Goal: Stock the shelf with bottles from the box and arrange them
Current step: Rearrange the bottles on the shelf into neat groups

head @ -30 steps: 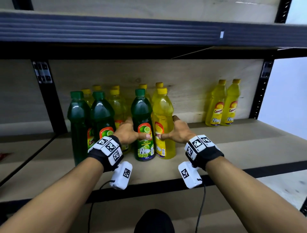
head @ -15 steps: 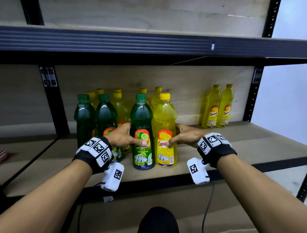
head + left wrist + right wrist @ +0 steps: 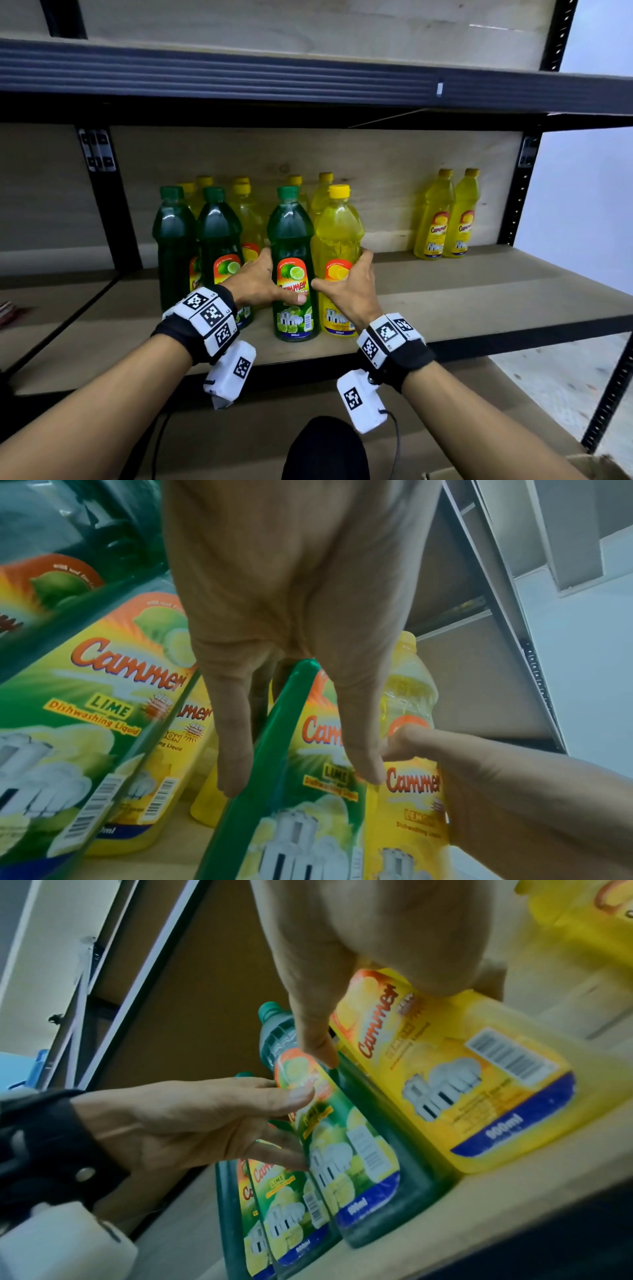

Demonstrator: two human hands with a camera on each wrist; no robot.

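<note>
1. Bottles of dish liquid stand upright on the shelf [image 3: 445, 301], clustered toward its left end, green ones in front and yellow ones behind.
2. The front green bottle [image 3: 294, 263] and the front yellow bottle [image 3: 337, 260] stand side by side, touching, near the shelf's front edge.
3. The left hand [image 3: 260, 284] wraps the green bottle, its thumb across the label and its fingers round the left side.
4. The right hand [image 3: 349, 291] grips the yellow bottle the same way, thumb on the label, fingers round the right side; the two thumbs nearly meet.
5. Two more yellow bottles [image 3: 447, 214] stand together at the back edge, toward the right end, well apart from the cluster.
</note>
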